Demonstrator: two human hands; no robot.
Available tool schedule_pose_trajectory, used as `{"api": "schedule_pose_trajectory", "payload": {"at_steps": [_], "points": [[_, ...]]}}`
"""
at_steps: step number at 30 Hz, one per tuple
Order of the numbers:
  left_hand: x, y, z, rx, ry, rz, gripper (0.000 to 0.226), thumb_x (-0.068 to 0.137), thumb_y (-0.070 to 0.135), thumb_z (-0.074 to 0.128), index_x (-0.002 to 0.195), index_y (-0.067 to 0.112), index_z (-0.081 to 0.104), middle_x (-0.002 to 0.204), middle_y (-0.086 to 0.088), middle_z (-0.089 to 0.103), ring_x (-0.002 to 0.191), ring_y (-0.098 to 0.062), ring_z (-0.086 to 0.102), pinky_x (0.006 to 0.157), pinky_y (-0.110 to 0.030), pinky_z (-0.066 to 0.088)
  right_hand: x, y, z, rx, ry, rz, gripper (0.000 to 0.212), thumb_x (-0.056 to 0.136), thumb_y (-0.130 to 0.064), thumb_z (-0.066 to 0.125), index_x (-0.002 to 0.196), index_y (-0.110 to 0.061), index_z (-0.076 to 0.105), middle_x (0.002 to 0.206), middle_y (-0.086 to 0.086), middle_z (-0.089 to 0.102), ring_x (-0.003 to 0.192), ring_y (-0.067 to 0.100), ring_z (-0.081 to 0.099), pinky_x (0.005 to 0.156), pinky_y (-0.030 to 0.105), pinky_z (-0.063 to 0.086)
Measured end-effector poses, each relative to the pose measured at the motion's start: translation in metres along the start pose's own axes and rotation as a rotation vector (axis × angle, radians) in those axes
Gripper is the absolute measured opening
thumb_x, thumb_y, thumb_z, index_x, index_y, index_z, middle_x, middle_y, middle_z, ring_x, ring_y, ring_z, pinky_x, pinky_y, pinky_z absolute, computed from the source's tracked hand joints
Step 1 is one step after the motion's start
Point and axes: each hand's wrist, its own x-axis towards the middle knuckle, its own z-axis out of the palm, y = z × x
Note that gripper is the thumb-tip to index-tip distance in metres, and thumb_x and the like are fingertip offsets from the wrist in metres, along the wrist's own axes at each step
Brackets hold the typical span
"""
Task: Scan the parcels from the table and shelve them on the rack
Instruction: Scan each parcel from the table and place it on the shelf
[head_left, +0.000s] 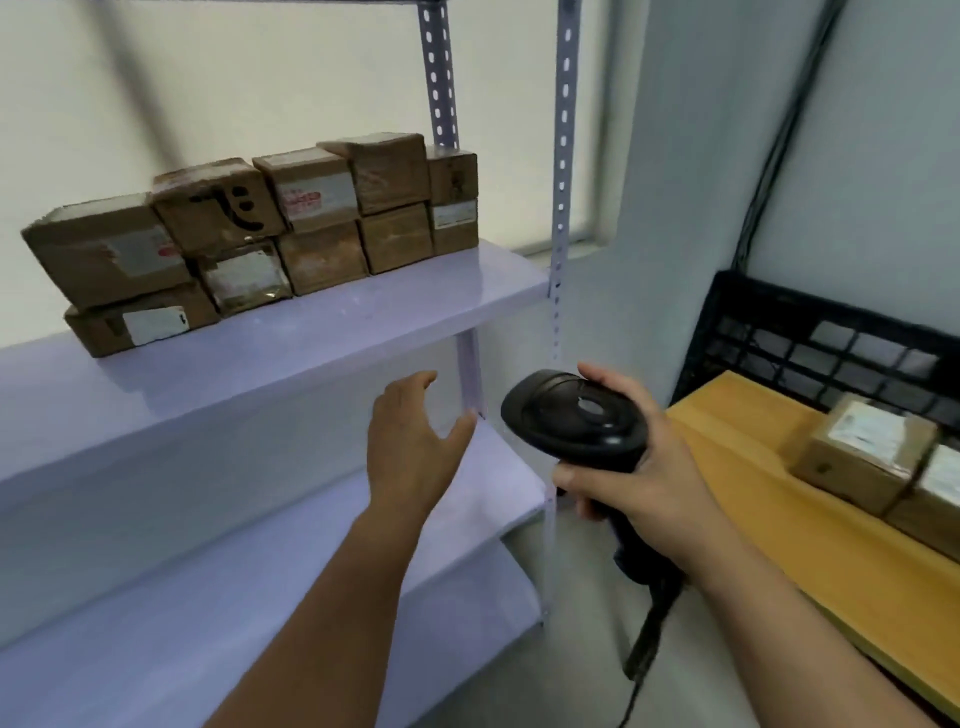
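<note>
— Where are the brown cardboard parcels (291, 223)?
— Stacked on the lilac metal rack shelf (363, 312), up-left of the left grip (410, 441), which is spread and bare. The right grip (644, 467) clamps a black handheld scanner (576, 415).
— Others?
— Two more parcels (862, 452) on the yellow wooden desk (779, 519), one cut off; labels blurred.

rack (291, 332) lilac | parcels (249, 234) brown, white labels | scanner (576, 421) black | table (810, 525) yellow | crate (831, 332) black
</note>
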Motion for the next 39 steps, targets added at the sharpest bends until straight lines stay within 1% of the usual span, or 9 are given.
{"api": "schedule_pose_trajectory", "payload": {"at_steps": [8,13,14,18,21,24,29,33,39], "points": [[-0.063,0.088,0.091,-0.036,-0.223,0.139,0.061,0.083,0.037,0.072,0.135,0.015,0.050,0.132,-0.007,0.052,0.123,-0.026,0.047,0.103,-0.041,0.040,-0.080,-0.003,-0.101,-0.053,0.157,0.042,0.085,0.070,0.009,0.081,0.134,-0.037,0.048,0.117,0.003,0.063,0.066,0.014,0.066,0.050,0.033,0.055],[-0.095,0.139,0.138,-0.059,-0.329,0.203,0.061,0.085,0.039,0.071,0.136,0.016,0.048,0.135,-0.004,0.050,0.125,-0.023,0.045,0.102,-0.035,0.039,-0.123,-0.005,-0.161,-0.105,0.255,0.041,0.085,0.057,-0.029,0.088,0.130,-0.048,0.050,0.121,-0.011,0.063,0.087,0.008,0.065,0.072,0.028,0.053],[-0.102,0.150,0.147,-0.067,-0.352,0.210,0.060,0.085,0.040,0.070,0.136,0.016,0.048,0.134,-0.004,0.049,0.125,-0.022,0.044,0.102,-0.035,0.039,-0.132,-0.006,-0.173,-0.115,0.268,0.043,0.085,0.057,-0.029,0.088,0.131,-0.046,0.049,0.122,-0.013,0.062,0.089,0.009,0.065,0.073,0.027,0.053],[-0.131,0.188,0.182,-0.094,-0.429,0.241,0.060,0.086,0.039,0.068,0.137,0.016,0.047,0.132,-0.005,0.049,0.125,-0.023,0.043,0.104,-0.038,0.038,-0.166,-0.009,-0.213,-0.113,0.342,0.065,0.086,0.066,-0.001,0.087,0.134,-0.037,0.049,0.123,-0.005,0.060,0.075,0.010,0.068,0.055,0.030,0.055],[-0.154,0.214,0.204,-0.107,-0.495,0.260,0.062,0.088,0.043,0.065,0.140,0.019,0.043,0.135,-0.002,0.046,0.125,-0.021,0.042,0.104,-0.037,0.038,-0.191,-0.011,-0.238,-0.167,0.411,0.079,0.087,0.063,-0.013,0.091,0.132,-0.043,0.049,0.124,-0.005,0.061,0.074,0.006,0.064,0.059,0.029,0.055],[-0.170,0.232,0.220,-0.106,-0.564,0.306,0.062,0.089,0.045,0.063,0.141,0.022,0.040,0.135,0.001,0.045,0.125,-0.017,0.040,0.102,-0.035,0.039,-0.211,-0.015,-0.257,-0.165,0.483,0.105,0.084,0.068,-0.005,0.086,0.132,-0.042,0.048,0.122,0.002,0.060,0.064,0.010,0.066,0.053,0.029,0.055],[-0.174,0.255,0.245,-0.105,-0.621,0.354,0.062,0.090,0.047,0.061,0.143,0.025,0.037,0.139,0.004,0.044,0.127,-0.015,0.039,0.105,-0.036,0.040,-0.229,-0.014,-0.281,-0.199,0.591,0.095,0.083,0.062,-0.023,0.084,0.133,-0.044,0.046,0.120,-0.002,0.061,0.056,0.023,0.065,0.052,0.036,0.057],[-0.169,0.268,0.268,-0.118,-0.643,0.367,0.062,0.091,0.048,0.058,0.144,0.026,0.036,0.141,0.004,0.042,0.129,-0.014,0.039,0.106,-0.038,0.040,-0.229,-0.007,-0.298,-0.209,0.632,0.103,0.082,0.069,-0.007,0.084,0.133,-0.043,0.046,0.119,0.002,0.063,0.053,0.024,0.063,0.051,0.035,0.055],[-0.138,0.274,0.312,-0.137,-0.689,0.324,0.064,0.092,0.045,0.058,0.146,0.025,0.033,0.143,0.002,0.040,0.131,-0.016,0.039,0.106,-0.040,0.041,-0.192,0.011,-0.326,-0.225,0.649,0.160,0.083,0.069,-0.008,0.084,0.134,-0.043,0.045,0.122,-0.002,0.060,0.059,0.019,0.067,0.054,0.033,0.057]]}}
